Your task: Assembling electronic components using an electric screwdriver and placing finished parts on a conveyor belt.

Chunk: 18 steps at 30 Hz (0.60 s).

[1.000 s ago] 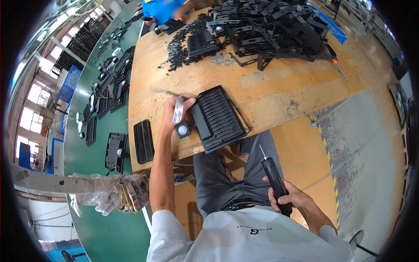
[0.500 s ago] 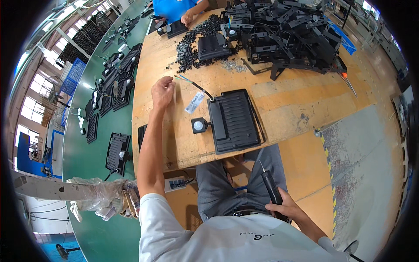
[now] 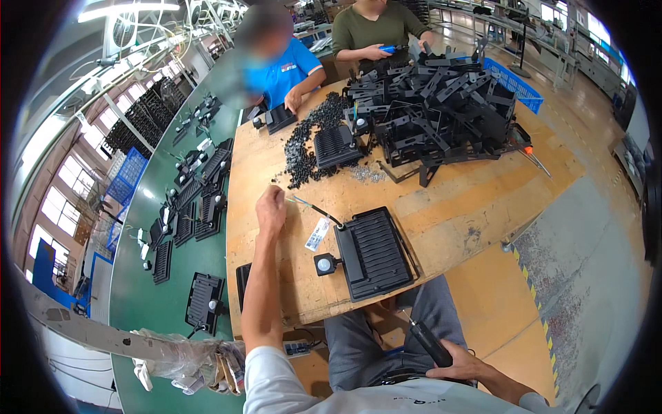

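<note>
My left hand (image 3: 271, 207) rests on the wooden table with its fingers curled together; whatever it pinches, if anything, is too small to make out. Just beyond it lie loose small black and silver screw-like parts (image 3: 303, 155). To its right is a black finned floodlight (image 3: 378, 255), back side up, with a square motion sensor (image 3: 325, 264), a white tag (image 3: 318, 234) and a short cable (image 3: 323, 213) ending in bare coloured wires. Low over my lap, my right hand (image 3: 456, 364) grips a black electric screwdriver (image 3: 430, 344), its bit pointing up toward the table edge.
A heap of black metal brackets (image 3: 427, 114) covers the far right, near an orange-handled screwdriver (image 3: 529, 150). Another floodlight (image 3: 336, 147) stands among the small parts. More floodlights (image 3: 205, 301) lie on the green belt at left. Two people (image 3: 283, 69) work across the table.
My view has tilted up, bringing more of the people opposite into the picture. Both hands keep nearly the same places, the left by the small parts and the right on the electric screwdriver.
</note>
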### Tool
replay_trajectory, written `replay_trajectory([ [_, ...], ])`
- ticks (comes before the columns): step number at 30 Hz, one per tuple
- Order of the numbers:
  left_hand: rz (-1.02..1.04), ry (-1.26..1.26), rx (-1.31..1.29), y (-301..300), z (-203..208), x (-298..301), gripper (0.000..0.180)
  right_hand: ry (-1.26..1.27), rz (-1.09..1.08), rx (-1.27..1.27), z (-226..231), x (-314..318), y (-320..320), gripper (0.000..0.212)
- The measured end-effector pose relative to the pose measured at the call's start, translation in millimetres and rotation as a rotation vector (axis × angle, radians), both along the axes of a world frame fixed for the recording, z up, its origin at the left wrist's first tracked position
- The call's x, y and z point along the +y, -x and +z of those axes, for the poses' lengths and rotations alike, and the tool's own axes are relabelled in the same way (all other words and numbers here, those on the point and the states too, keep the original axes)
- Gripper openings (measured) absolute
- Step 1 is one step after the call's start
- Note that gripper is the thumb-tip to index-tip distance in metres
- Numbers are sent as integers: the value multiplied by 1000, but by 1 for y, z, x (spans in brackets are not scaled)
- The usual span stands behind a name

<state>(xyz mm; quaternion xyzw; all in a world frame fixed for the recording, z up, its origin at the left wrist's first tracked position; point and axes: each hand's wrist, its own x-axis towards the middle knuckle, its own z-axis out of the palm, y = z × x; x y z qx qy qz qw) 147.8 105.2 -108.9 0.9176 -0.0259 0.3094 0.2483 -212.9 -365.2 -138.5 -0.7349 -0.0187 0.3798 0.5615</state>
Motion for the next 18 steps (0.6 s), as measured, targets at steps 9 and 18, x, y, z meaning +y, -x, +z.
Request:
replay_trajectory([
  [9, -415, 954, 16, 186, 61, -87, 16, -179, 133, -147, 33, 8, -15, 81],
  [18, -599, 1224, 396, 272, 27, -167, 11, -216, 182, -369, 57, 40, -33, 87],
])
